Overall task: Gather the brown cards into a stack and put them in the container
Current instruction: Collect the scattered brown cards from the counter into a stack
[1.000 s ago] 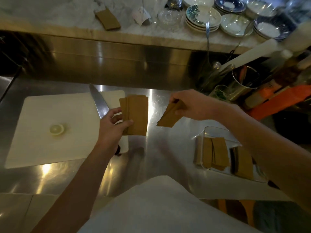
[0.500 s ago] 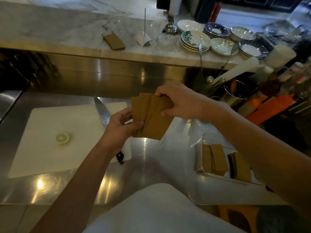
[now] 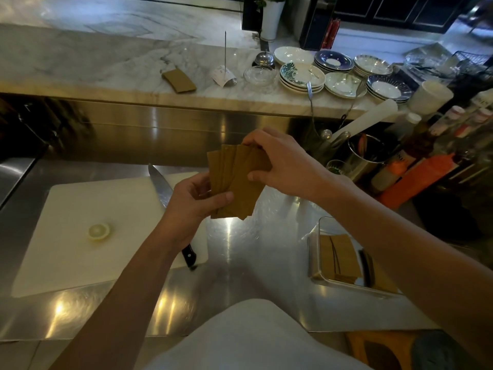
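The steel surface [image 3: 248, 252] lies bare between the white cutting board [image 3: 80, 236] on the left and the clear container [image 3: 317, 252], already holding cards, at its right edge. Above that gap, the left hand [image 3: 190, 200] and right hand [image 3: 282, 164] both have fingers clamped on the fanned brown cards [image 3: 234, 180]. The right hand's 1 card, apart 1.0 s ago, has joined the fan.

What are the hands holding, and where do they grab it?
Fanned brown cards: left hand pinches the lower left edge, right hand grips the top right.
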